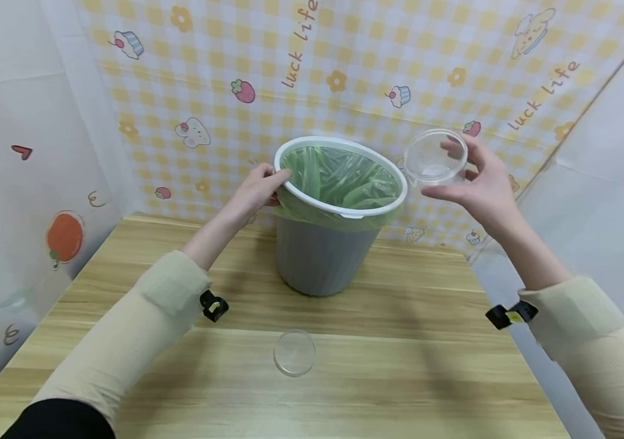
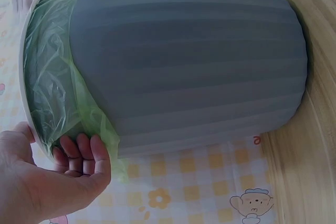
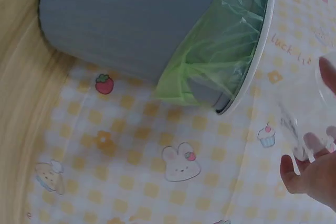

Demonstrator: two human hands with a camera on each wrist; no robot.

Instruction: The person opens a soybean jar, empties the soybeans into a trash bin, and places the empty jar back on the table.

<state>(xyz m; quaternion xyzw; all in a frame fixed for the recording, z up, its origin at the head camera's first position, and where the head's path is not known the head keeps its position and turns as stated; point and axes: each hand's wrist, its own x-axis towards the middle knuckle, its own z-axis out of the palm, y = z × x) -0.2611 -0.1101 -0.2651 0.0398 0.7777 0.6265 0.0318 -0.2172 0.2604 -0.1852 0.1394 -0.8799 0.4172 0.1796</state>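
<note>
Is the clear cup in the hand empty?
Empty, it seems: the cup in the right hand is see-through, and only the checked wall shows behind it.

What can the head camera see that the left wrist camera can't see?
Only the head view shows the right hand holding a clear plastic cup beside the bin's rim, a clear round lid lying on the wooden table, and the green bag's inside. Only the left wrist view shows the left hand's fingers curled under the rim against the green bag. Both show the grey bin and the left hand gripping its rim.
</note>
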